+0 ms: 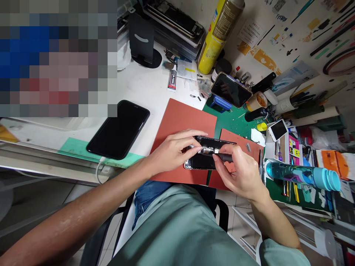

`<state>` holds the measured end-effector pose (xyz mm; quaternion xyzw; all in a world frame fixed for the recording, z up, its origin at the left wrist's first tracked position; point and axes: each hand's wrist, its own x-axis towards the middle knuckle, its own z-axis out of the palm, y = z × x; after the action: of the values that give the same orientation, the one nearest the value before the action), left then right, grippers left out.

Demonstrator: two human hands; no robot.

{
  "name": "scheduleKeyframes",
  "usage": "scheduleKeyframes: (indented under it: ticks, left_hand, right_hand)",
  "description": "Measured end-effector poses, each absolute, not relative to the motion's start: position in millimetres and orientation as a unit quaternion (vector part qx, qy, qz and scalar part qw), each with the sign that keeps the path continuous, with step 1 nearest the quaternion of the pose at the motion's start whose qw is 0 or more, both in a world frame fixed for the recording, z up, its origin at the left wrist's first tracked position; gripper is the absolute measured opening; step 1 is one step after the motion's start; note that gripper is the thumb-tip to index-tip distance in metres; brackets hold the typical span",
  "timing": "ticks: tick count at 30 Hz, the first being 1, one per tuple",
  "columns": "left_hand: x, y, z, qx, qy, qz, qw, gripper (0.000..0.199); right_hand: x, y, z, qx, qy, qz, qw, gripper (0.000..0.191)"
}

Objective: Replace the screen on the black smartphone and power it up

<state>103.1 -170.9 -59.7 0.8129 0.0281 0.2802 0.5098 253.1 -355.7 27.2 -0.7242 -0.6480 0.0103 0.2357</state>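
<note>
An opened phone (201, 161), its dark interior and metal parts bared, lies between my 2 hands, over the near edge of a reddish-brown mat (183, 118) at its right corner and reaching toward a 2nd mat (229, 135). Whether it rests there or is lifted slightly, I cannot tell.

My left hand (183, 146) bends over the phone's left end, thumb and a fingertip nearly together; whether they pinch a small part, I cannot tell. My right hand (240, 166) is closed, thumb against forefinger, on what looks like a dark tool (227, 157) aimed at the interior.

I judge the job partway: the opening is done, the inner work appears in hand, and the phone is not closed up.

Left of the mats, a black phone (119, 129) lies at the worktop's (158, 85) near edge. Farther back stand a glue tube (172, 79), lying flat, and a yellow can (219, 37) upright by the wall; a blue bottle (299, 175) lies toward the right edge.
</note>
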Motion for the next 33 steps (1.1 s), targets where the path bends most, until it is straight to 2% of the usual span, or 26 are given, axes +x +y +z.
scheduleKeyframes:
  ticks: [11,20,25,28,30,33]
  left_hand:
    - [104.3,-170.0,-61.7,0.815,0.015,0.289,0.503,0.014]
    - [103.5,-170.9,-59.8,0.819,0.02,0.284,0.498,0.016]
    - [103.4,-170.2,-59.9,0.823,0.022,0.291,0.487,0.015]
    - [104.0,-169.4,-61.0,0.824,0.018,0.295,0.484,0.016]
    - [104.5,-169.5,-62.0,0.824,0.02,0.295,0.484,0.017]
    - [105.1,-170.1,-62.9,0.823,0.019,0.295,0.486,0.018]
  right_hand:
    - [253.3,-355.7,25.7,-0.726,-0.644,0.006,0.241,0.015]
    - [253.9,-356.0,30.8,-0.722,-0.661,0.029,0.205,0.01]
    - [253.0,-347.0,33.2,-0.745,-0.643,-0.013,0.174,0.013]
    - [252.7,-341.9,40.2,-0.726,-0.669,0.028,0.158,0.003]
    - [252.7,-339.8,45.2,-0.71,-0.687,0.064,0.144,0.01]
    - [253.4,-338.0,48.2,-0.72,-0.677,0.056,0.142,0.007]
